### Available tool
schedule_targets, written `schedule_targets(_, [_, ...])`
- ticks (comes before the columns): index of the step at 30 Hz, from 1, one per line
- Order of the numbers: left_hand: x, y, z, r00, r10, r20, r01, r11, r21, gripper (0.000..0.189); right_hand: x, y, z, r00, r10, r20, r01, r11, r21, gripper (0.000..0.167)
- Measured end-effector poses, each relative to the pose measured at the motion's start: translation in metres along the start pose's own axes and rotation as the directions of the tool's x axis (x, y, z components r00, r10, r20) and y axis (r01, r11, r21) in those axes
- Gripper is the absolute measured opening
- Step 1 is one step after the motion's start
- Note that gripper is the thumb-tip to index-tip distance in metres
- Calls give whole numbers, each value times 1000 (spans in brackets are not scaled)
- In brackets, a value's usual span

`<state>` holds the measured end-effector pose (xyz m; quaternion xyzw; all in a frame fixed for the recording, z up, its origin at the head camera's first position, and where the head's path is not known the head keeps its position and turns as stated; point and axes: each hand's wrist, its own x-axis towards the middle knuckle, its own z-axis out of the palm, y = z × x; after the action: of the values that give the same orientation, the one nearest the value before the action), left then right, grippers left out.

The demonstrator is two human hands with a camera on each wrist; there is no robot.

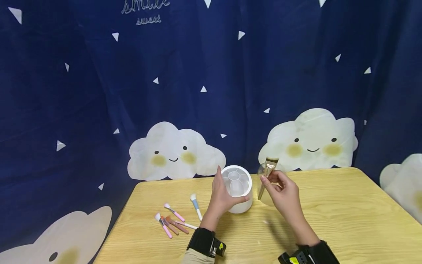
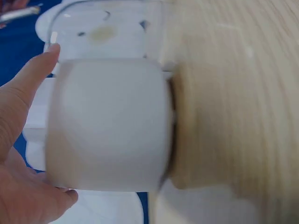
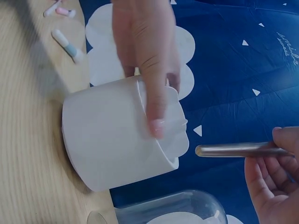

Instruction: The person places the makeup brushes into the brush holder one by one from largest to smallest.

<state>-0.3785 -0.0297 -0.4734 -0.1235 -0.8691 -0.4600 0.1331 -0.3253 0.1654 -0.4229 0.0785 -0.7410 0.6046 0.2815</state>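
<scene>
My left hand (image 1: pixel 223 196) grips a white round brush holder (image 1: pixel 244 208) by its rim, thumb on the near side. Its top is split into several compartments, and no brush stands in them. To the right of it, my right hand (image 1: pixel 286 193) pinches a gold makeup brush (image 1: pixel 269 167) between thumb and fingers. The brush tilts with its flat, wide bristles up and its handle end (image 3: pixel 205 150) down, apart from the holder's rim in the right wrist view. A clear dome-like cover (image 3: pixel 177 207) stands beside the holder, partly behind the brush and right hand.
Left of the holder lie several small makeup brushes: a blue and white one (image 1: pixel 195 206), pink ones (image 1: pixel 174 212) and brown ones (image 1: pixel 178 225). The wooden table (image 1: pixel 346 212) ends at a dark blue curtain (image 1: pixel 184 55) with cloud prints.
</scene>
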Motion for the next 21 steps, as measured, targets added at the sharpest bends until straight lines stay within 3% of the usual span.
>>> schedule_targets(6, [2, -13, 6, 999, 29, -41, -30, 999, -13, 137, -2, 5, 2, 1000, -9, -23, 10, 1000, 23, 17])
schedule_targets(13, [-3, -22, 14, 997, 31, -77, -33, 999, -24, 134, 4, 11, 19, 997, -73, -31, 73, 997, 7, 19])
schedule_targets(21, [-1, -20, 8, 996, 40, -79, -38, 999, 26, 134, 23, -10, 42, 986, -163, -34, 164, 987, 3, 24])
